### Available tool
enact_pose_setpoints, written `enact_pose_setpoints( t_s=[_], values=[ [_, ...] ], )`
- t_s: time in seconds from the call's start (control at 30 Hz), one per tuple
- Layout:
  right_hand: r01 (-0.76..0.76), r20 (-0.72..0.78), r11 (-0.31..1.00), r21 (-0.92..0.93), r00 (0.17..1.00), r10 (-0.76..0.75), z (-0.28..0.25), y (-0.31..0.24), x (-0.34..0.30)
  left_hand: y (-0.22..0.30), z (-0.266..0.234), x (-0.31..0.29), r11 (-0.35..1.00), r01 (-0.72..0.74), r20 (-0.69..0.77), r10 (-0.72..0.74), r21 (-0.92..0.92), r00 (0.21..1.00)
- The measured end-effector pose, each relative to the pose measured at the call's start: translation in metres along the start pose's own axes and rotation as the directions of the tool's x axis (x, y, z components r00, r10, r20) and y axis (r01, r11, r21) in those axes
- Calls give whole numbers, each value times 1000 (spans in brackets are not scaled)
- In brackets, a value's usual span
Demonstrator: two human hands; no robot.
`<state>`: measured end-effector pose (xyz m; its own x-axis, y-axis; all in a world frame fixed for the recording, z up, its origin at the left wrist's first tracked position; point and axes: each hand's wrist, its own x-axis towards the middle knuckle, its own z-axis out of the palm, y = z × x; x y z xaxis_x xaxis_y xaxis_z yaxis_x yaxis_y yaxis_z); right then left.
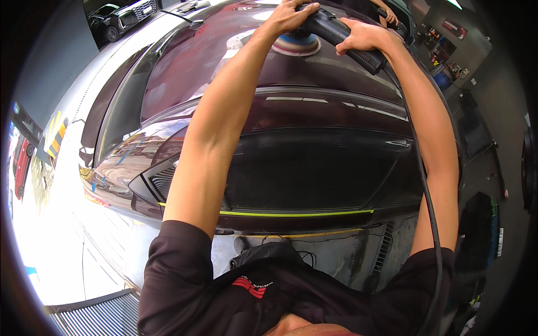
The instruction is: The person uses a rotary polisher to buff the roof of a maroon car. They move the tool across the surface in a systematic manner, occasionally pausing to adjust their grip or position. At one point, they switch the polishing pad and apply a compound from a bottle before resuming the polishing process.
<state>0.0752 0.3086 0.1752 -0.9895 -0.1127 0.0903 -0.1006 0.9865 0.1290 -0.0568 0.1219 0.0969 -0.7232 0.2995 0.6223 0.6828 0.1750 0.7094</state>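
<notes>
Gripping the black polisher (329, 29) with both arms stretched far out, I have it over the glossy dark maroon roof (196, 73) of a car, close to the upper edge of my view. My left grip (292, 15) is closed over the front end of the machine, above its round pad (296, 47). My right grip (363, 37) is wrapped partway around the rear of the body, thumb and finger spread across it. The pad looks to lie on the roof, though I cannot make out its full contact. Just left of it is a whitish patch (238, 41) on the paint.

From the polisher's rear end a black cord (419, 154) runs down along my right arm and across the sleeve. Nearer to me are the car's dark side window (314, 168), its side mirror (147, 185) and a strip of lime-green tape (297, 213) below the glass. Beyond my right grip, another person's hand (390, 15) shows at the far side of the car. Off to the upper left stands a dark parked car (115, 21).
</notes>
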Motion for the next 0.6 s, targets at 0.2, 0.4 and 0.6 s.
enact_pose_setpoints(
  t_s=[0.2,0.4,0.6],
  values=[
    [-72,9,997,-28,997,72,1,76,-29,12,85,26,998,-60,-81,58,-22,995],
    [-121,50,992,-22,991,122,5,146,-54,38,157,42,998,-67,-72,66,-12,995],
    [-120,28,992,29,993,119,15,209,-89,68,220,42,983,-93,-40,88,-161,995]
  ],
)
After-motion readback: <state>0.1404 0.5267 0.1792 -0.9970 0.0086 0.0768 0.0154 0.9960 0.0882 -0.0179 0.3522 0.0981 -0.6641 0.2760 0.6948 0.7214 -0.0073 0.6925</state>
